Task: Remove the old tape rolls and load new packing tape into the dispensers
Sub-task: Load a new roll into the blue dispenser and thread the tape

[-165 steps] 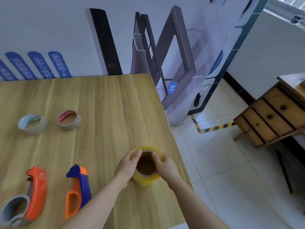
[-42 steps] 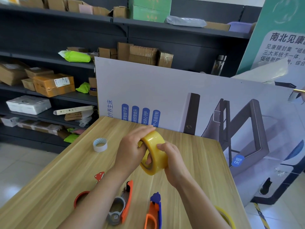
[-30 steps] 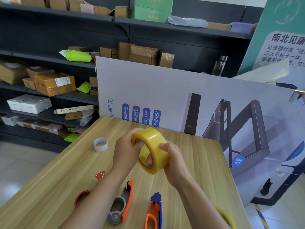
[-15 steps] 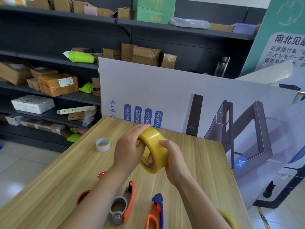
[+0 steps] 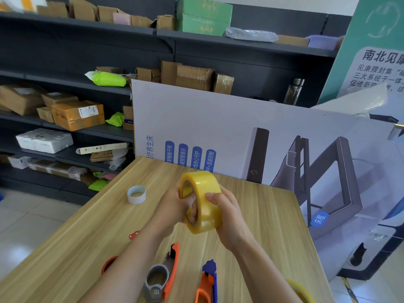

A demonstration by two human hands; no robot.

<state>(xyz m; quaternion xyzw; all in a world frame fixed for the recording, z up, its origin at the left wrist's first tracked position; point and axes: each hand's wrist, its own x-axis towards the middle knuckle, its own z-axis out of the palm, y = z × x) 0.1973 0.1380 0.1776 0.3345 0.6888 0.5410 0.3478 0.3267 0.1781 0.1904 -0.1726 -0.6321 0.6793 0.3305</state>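
Note:
Both hands hold a yellow packing tape roll (image 5: 202, 200) on edge above the wooden table (image 5: 262, 215). My left hand (image 5: 175, 207) grips its left rim, fingers hooked into the core. My right hand (image 5: 227, 217) wraps round the right side, thumb on the outer face. Below them lie two dispensers: an orange one with a grey spool (image 5: 161, 274) and an orange-and-blue one (image 5: 207, 281). A second yellow roll (image 5: 300, 290) shows at the bottom right, partly behind my right arm.
A small white used roll (image 5: 136, 194) stands at the table's far left. A red ring (image 5: 108, 263) and a small red piece (image 5: 133, 234) lie left of my left arm. A printed board (image 5: 240, 132) leans behind the table; shelves of boxes (image 5: 76, 114) stand beyond.
The view swung from the table's right end to the shelves. The yellow roll went from flat on the table to held on edge; my left fingers shifted from its top into the core.

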